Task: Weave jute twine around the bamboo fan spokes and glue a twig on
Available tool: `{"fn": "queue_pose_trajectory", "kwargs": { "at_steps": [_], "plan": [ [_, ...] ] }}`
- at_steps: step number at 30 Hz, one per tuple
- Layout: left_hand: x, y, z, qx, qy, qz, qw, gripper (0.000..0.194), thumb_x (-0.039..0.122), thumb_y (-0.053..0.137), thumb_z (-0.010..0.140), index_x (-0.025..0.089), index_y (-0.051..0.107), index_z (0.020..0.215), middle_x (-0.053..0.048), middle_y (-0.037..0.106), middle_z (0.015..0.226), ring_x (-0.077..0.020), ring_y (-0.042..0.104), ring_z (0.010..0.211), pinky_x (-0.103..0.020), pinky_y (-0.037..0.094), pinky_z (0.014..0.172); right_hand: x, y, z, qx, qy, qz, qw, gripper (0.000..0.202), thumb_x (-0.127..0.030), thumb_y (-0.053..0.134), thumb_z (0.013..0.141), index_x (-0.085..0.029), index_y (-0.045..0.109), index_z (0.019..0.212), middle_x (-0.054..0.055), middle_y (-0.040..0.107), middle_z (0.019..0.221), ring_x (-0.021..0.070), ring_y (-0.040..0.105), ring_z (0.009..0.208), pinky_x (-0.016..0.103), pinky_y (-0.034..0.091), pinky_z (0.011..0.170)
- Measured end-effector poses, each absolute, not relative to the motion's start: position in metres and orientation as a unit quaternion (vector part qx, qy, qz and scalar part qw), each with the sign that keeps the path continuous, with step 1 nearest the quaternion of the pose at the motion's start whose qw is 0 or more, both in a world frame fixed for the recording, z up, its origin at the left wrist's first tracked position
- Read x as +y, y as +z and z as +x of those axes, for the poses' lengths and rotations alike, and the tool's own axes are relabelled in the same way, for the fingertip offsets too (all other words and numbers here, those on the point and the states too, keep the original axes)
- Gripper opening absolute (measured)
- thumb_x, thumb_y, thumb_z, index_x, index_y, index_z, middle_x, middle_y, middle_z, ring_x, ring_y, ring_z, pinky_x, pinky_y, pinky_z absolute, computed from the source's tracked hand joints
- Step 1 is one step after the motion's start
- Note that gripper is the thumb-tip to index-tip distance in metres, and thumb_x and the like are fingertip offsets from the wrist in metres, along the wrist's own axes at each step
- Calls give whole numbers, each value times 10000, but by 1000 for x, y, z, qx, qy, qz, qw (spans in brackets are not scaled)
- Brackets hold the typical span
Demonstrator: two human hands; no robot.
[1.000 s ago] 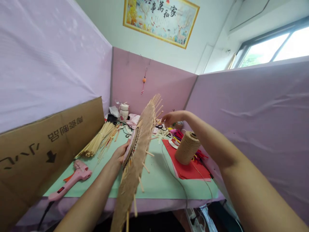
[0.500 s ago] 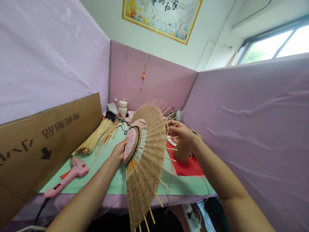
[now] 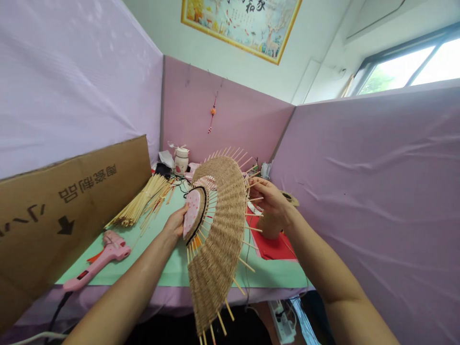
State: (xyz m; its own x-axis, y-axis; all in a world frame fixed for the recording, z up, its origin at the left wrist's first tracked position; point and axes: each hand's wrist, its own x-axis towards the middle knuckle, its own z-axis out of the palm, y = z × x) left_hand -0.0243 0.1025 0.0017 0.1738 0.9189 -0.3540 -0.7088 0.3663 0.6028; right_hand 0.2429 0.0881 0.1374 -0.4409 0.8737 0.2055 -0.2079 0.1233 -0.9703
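A woven fan (image 3: 226,215) stands upright in front of me, its tan twine band threaded over thin wooden sticks that jut past the outer edge. My left hand (image 3: 177,221) grips its half-round, pink dotted centre (image 3: 191,213), fingers hidden behind. At the upper right rim, my right hand (image 3: 268,196) has thumb and fingers pinched together among the stick ends, on what looks like the working twine. Below, a loose strand of twine (image 3: 247,273) hangs past the table edge. Partly behind my right hand is a tan twine spool (image 3: 269,227).
A cardboard sheet (image 3: 79,211) stands along the left side. Near it lie a pink glue gun (image 3: 98,263) and a bundle of thin sticks (image 3: 140,201). At the back is a white jar (image 3: 181,160). Red cloth (image 3: 273,248) lies under the spool; a power strip (image 3: 282,321) sits below the table.
My right hand has shifted slightly at the rim, its fingers more curled. The loose twine now hangs closer to the fan. The left hand keeps its grip, and the view has tilted a little.
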Motion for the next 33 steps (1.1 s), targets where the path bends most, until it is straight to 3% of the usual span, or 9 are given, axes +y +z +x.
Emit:
{"fn": "queue_pose_trajectory", "kwargs": {
  "at_steps": [6,10,16,24,29,33],
  "plan": [
    [105,-6,-24,337,524,155,767,430,231,413,957,46,485,1338,-93,737,747,-210,702,614,-346,586,698,86,149,242,-615,465,-335,542,308,-443,748,709,-205,553,694,-92,330,499,47,252,414,182,194,377],
    [105,-11,-16,333,510,155,778,426,249,393,963,49,493,1326,-98,739,756,-216,705,635,-353,584,698,85,148,230,-610,357,-358,610,300,-473,718,723,-211,571,726,-81,397,522,50,305,408,194,242,383],
    [101,-15,-6,321,525,163,771,388,185,411,948,75,511,1307,-93,737,789,-211,707,671,-364,573,758,84,143,205,-609,318,-338,644,273,-473,689,753,-216,597,748,-41,530,628,70,434,479,207,352,442],
    [103,-15,-7,335,581,172,721,297,131,431,936,116,568,1199,-68,731,772,-178,699,634,-319,587,673,83,162,208,-675,344,-385,527,258,-430,712,728,-194,607,713,-49,521,551,69,415,460,208,306,438],
    [105,-21,-10,331,542,190,749,322,149,484,913,109,566,1222,-103,743,831,-206,710,657,-360,593,704,76,195,229,-770,173,-392,473,183,-349,703,727,-183,632,697,-16,590,604,98,479,544,233,356,502],
    [103,-22,-10,320,516,209,767,324,145,480,911,83,562,1219,-122,743,823,-237,718,686,-392,595,696,68,222,241,-829,66,-364,419,141,-274,740,704,-194,623,705,-41,550,576,93,429,535,239,339,525]
  ]
}}
